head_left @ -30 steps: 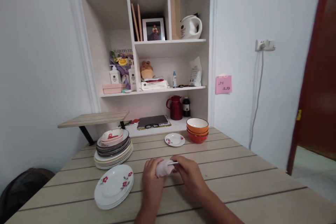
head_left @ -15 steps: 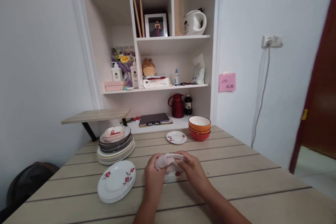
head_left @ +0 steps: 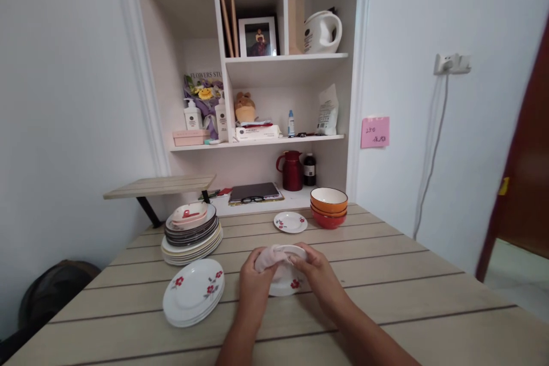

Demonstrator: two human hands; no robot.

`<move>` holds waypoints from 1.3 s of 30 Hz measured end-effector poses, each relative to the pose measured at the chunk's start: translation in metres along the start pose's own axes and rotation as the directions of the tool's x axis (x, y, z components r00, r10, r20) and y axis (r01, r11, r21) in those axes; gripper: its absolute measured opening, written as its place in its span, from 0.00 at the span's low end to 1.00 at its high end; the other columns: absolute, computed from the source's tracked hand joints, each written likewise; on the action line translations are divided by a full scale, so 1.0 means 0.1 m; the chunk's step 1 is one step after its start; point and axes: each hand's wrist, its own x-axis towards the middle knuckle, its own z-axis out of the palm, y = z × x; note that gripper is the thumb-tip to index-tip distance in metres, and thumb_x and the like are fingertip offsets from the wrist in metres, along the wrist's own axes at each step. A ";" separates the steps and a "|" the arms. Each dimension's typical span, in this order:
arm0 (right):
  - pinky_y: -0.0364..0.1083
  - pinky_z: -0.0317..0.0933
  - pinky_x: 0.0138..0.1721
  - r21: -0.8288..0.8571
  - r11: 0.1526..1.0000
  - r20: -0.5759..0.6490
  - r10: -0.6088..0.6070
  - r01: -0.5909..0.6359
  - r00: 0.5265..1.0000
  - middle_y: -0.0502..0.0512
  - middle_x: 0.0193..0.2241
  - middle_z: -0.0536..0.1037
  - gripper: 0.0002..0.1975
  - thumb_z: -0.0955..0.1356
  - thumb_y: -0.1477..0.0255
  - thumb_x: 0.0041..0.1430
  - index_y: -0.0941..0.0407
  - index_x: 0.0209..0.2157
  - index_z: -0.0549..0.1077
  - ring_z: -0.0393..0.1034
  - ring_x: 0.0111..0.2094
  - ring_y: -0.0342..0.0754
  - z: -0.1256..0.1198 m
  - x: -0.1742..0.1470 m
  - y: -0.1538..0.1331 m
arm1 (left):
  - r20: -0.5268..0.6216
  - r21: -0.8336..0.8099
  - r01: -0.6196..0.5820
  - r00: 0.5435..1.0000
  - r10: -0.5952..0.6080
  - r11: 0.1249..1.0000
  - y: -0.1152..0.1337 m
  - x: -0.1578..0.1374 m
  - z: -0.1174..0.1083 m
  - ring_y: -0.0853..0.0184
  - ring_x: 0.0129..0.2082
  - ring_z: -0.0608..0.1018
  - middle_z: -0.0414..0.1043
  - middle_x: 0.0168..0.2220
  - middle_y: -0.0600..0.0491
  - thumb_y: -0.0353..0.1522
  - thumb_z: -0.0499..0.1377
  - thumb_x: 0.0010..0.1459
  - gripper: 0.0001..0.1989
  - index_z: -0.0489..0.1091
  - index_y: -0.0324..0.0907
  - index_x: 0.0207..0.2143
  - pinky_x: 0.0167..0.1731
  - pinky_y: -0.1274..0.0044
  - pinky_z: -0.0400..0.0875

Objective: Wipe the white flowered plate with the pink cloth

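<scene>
Now tilting small plate (head_left: 286,283) further up; right hand (head_left: 315,274) pinching rim, left hand (head_left: 253,280) pressing pink cloth (head_left: 268,257) inside. Glazed, brittle, light; gripping at rim.

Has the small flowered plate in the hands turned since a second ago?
Yes. The small flowered plate, edge-on before, now shows its face toward the camera, above the table planks. The left hand presses the pink cloth on it.

— What sort of place is this?
— A home, a dining corner. Stacked plates (head_left: 191,235) and bowls (head_left: 329,206) sit on the worktop (head_left: 386,274); the shelf (head_left: 257,142) holds a photo (head_left: 258,37), kettle (head_left: 321,31) and plush toy (head_left: 245,107).
</scene>
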 end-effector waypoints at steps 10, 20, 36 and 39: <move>0.43 0.58 0.28 0.018 1.000 -0.006 0.002 -0.002 1.000 0.50 0.26 0.75 0.12 0.70 0.64 0.52 0.58 0.35 0.75 0.64 0.27 0.45 -0.01 0.02 -0.01 | 0.095 -0.070 0.055 0.994 -0.048 0.996 -0.06 0.02 -0.02 0.66 0.28 0.77 0.78 0.30 0.52 0.36 0.68 0.42 0.18 0.76 0.38 0.36 0.29 0.79 0.70; 0.43 0.59 0.29 -0.184 0.977 -0.050 -0.116 0.105 0.992 0.50 0.28 0.76 0.13 0.69 0.63 0.55 0.56 0.38 0.76 0.65 0.28 0.47 -0.05 -0.01 -0.11 | 0.025 -0.002 -0.125 0.992 0.125 0.992 -0.13 0.00 -0.02 0.66 0.37 0.78 0.74 0.42 0.50 0.35 0.66 0.46 0.31 0.67 0.44 0.55 0.36 0.77 0.74; 0.43 0.60 0.28 -0.006 0.999 -0.124 -0.040 0.039 0.991 0.51 0.32 0.76 0.18 0.70 0.64 0.50 0.55 0.43 0.75 0.66 0.29 0.47 -0.01 0.00 -0.08 | 0.092 0.006 -0.060 0.994 0.059 0.998 -0.03 -0.03 -0.03 0.63 0.33 0.78 0.79 0.34 0.50 0.43 0.66 0.48 0.20 0.75 0.39 0.39 0.35 0.77 0.72; 0.42 0.58 0.26 0.076 0.997 -0.086 0.005 0.001 0.996 0.48 0.25 0.75 0.13 0.71 0.64 0.50 0.56 0.36 0.76 0.64 0.25 0.45 0.01 0.00 -0.06 | 0.075 -0.020 -0.016 0.997 0.017 1.000 -0.03 -0.03 -0.02 0.63 0.32 0.78 0.80 0.33 0.50 0.43 0.67 0.45 0.21 0.75 0.39 0.39 0.33 0.77 0.72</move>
